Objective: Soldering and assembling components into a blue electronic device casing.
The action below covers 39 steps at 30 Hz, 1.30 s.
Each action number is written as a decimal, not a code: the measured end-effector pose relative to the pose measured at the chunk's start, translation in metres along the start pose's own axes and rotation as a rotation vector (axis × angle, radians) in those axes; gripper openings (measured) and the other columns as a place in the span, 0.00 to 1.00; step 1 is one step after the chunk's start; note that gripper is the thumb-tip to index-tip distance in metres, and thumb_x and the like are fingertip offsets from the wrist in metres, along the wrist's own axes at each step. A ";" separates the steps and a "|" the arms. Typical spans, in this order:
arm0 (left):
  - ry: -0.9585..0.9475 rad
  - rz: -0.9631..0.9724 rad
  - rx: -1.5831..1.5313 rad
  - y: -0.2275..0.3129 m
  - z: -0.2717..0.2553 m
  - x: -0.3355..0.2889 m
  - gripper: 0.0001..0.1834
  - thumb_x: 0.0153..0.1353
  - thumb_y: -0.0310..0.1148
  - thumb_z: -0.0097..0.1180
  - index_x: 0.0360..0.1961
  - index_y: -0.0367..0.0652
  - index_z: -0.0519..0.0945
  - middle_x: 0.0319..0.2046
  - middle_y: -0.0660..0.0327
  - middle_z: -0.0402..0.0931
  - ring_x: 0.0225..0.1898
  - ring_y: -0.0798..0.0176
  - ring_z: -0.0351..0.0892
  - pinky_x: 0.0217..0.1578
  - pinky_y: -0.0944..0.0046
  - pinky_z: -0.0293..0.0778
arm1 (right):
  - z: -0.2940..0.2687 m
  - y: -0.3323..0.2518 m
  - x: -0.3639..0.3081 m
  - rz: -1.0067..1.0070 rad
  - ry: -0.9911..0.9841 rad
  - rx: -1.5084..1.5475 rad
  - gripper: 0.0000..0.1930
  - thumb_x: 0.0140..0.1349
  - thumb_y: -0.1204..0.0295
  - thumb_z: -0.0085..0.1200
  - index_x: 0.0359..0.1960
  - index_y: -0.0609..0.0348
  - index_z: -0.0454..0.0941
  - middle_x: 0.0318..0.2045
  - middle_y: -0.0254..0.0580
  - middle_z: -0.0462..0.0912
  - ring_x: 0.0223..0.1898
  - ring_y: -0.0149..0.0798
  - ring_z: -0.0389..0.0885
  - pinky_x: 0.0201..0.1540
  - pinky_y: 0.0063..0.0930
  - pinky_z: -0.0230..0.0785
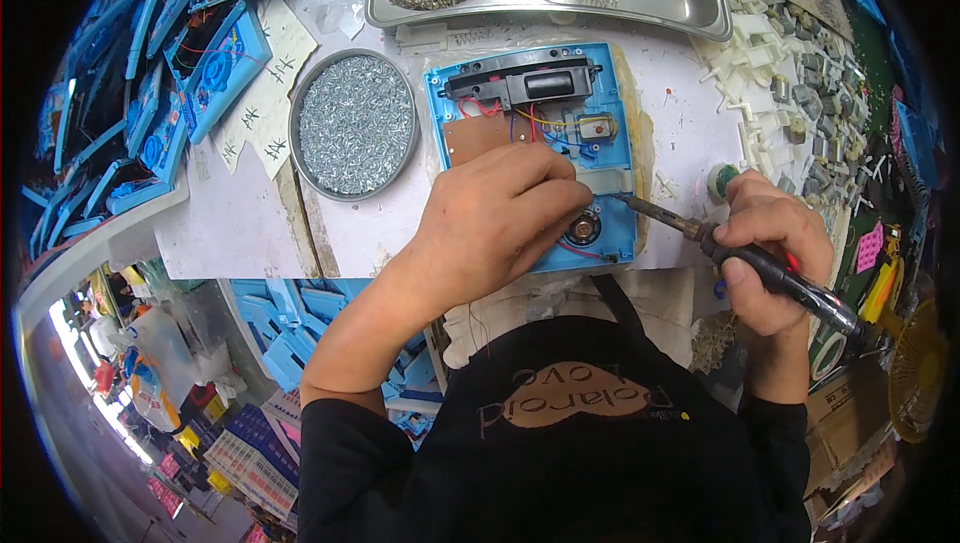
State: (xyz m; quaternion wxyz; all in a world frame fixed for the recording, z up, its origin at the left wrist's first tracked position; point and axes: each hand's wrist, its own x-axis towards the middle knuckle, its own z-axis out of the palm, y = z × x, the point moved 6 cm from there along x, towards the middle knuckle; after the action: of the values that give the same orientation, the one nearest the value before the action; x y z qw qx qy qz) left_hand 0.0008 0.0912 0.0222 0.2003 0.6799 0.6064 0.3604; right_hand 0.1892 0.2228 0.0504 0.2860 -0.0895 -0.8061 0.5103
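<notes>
A blue plastic housing [622, 243] lies on the table in front of me. Inside it are a black mechanism [520, 81], a brown circuit board [478, 139], a small motor [596, 128], a round speaker-like part [582, 229] and thin coloured wires. Bent over the board, my left hand [510, 198] has its fingers pinched together at the middle of the housing; what they hold is hidden. My right hand [775, 243] grips a soldering iron [775, 278] by its black handle. The iron's tip reaches into the housing, just right of my left fingertips.
A round metal dish of screws [357, 123] sits left of the housing. Behind stands a steel tray [625, 18] holding springs. White plastic parts and metal pieces [775, 103] are heaped at right. Blue housings [215, 73] are stacked at far left. A fan [918, 368] stands at lower right.
</notes>
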 end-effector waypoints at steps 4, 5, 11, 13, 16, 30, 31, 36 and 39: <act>-0.031 0.016 0.026 -0.001 0.002 -0.002 0.15 0.47 0.22 0.71 0.37 0.45 0.84 0.36 0.61 0.79 0.37 0.55 0.83 0.34 0.60 0.78 | -0.001 -0.001 0.000 0.002 -0.010 0.010 0.11 0.48 0.75 0.60 0.35 0.62 0.81 0.19 0.37 0.74 0.19 0.36 0.65 0.25 0.31 0.56; -0.031 0.021 0.044 -0.001 0.002 -0.002 0.15 0.46 0.22 0.71 0.37 0.45 0.84 0.36 0.61 0.79 0.37 0.55 0.83 0.33 0.60 0.78 | -0.001 -0.001 0.000 0.001 -0.014 0.008 0.11 0.48 0.75 0.60 0.35 0.62 0.81 0.19 0.37 0.75 0.19 0.37 0.66 0.25 0.31 0.57; -0.044 0.034 0.105 0.006 0.003 0.002 0.15 0.46 0.23 0.71 0.37 0.45 0.83 0.38 0.60 0.78 0.37 0.55 0.83 0.32 0.59 0.78 | 0.003 -0.005 0.001 0.000 -0.070 -0.011 0.11 0.48 0.76 0.61 0.35 0.61 0.81 0.22 0.39 0.80 0.20 0.39 0.68 0.25 0.31 0.60; -0.066 0.041 0.130 0.008 0.003 0.004 0.15 0.46 0.23 0.71 0.36 0.44 0.83 0.39 0.60 0.78 0.37 0.55 0.83 0.32 0.59 0.79 | 0.005 -0.005 0.001 -0.002 -0.084 -0.015 0.11 0.46 0.76 0.61 0.35 0.61 0.81 0.22 0.39 0.80 0.20 0.39 0.69 0.26 0.31 0.62; -0.109 0.056 0.158 0.011 0.002 0.007 0.13 0.47 0.23 0.70 0.36 0.43 0.83 0.40 0.60 0.78 0.36 0.54 0.83 0.32 0.59 0.79 | 0.008 -0.006 0.002 -0.004 -0.100 -0.028 0.12 0.44 0.77 0.61 0.34 0.59 0.81 0.23 0.38 0.81 0.20 0.40 0.71 0.26 0.32 0.63; -0.164 0.080 0.167 0.013 0.001 0.010 0.12 0.49 0.26 0.69 0.36 0.43 0.83 0.41 0.59 0.77 0.35 0.54 0.82 0.31 0.59 0.79 | 0.017 -0.004 0.009 0.029 -0.168 -0.076 0.14 0.41 0.78 0.61 0.34 0.57 0.83 0.24 0.39 0.83 0.21 0.45 0.76 0.29 0.34 0.68; -0.164 0.083 0.171 0.013 0.001 0.010 0.12 0.49 0.26 0.69 0.36 0.43 0.83 0.42 0.59 0.77 0.35 0.54 0.82 0.31 0.59 0.79 | 0.017 -0.004 0.009 0.032 -0.172 -0.073 0.14 0.41 0.78 0.61 0.34 0.57 0.82 0.24 0.39 0.83 0.21 0.45 0.76 0.29 0.34 0.68; -0.177 0.063 0.164 0.015 0.001 0.011 0.06 0.54 0.29 0.60 0.33 0.42 0.79 0.40 0.59 0.74 0.38 0.55 0.81 0.33 0.57 0.78 | 0.015 -0.004 0.009 0.042 -0.162 -0.061 0.14 0.41 0.78 0.61 0.34 0.57 0.82 0.24 0.39 0.83 0.21 0.43 0.76 0.29 0.34 0.67; -0.178 0.063 0.158 0.016 0.001 0.012 0.06 0.54 0.29 0.60 0.33 0.42 0.79 0.40 0.59 0.75 0.38 0.55 0.81 0.33 0.57 0.78 | 0.011 -0.007 0.007 0.034 -0.145 -0.062 0.14 0.41 0.78 0.61 0.34 0.58 0.82 0.24 0.39 0.82 0.20 0.42 0.74 0.28 0.33 0.66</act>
State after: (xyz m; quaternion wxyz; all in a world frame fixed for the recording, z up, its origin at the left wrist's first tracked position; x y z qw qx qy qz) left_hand 0.0121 0.0998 0.0356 0.1875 0.7415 0.5913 0.2558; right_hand 0.1781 0.2144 0.0557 0.2154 -0.0748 -0.8383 0.4952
